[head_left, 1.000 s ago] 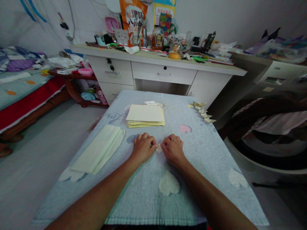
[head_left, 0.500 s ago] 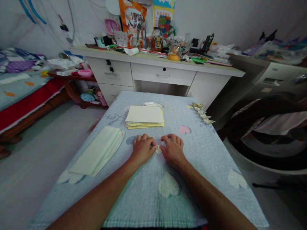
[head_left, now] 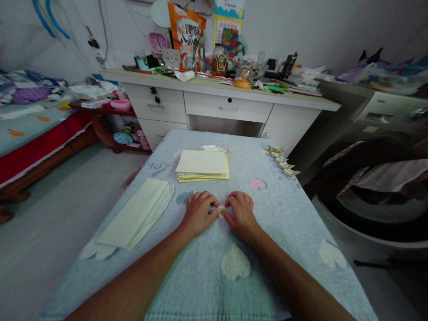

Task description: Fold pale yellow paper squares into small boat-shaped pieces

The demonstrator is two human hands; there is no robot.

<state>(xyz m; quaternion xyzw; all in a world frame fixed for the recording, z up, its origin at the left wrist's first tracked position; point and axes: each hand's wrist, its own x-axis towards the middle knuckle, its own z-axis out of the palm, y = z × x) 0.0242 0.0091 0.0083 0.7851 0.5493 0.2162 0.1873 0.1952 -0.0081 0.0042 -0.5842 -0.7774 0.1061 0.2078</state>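
A small piece of folded cream paper [head_left: 221,214] lies on the cloth-covered table between my hands. My left hand [head_left: 201,210] pinches its left side, with the thumb and index finger meeting near it. From the other side my right hand [head_left: 241,213] has its thumb and curled fingers on the paper. Much of the paper is hidden by the fingertips. Beyond the hands sits a stack of cream and yellow paper sheets [head_left: 202,162]. Left of the hands lies a long folded pale green sheet [head_left: 135,215].
Several small folded paper boats [head_left: 283,162] stand in a row at the table's far right edge. A crumpled white scrap [head_left: 210,147] is behind the paper stack. A white desk [head_left: 229,105] loaded with clutter stands beyond, and a washing machine [head_left: 371,116] is at right.
My right hand's fingers have closed in towards the paper, and its thumb has come nearer to my left thumb. The view has tilted slightly upward.
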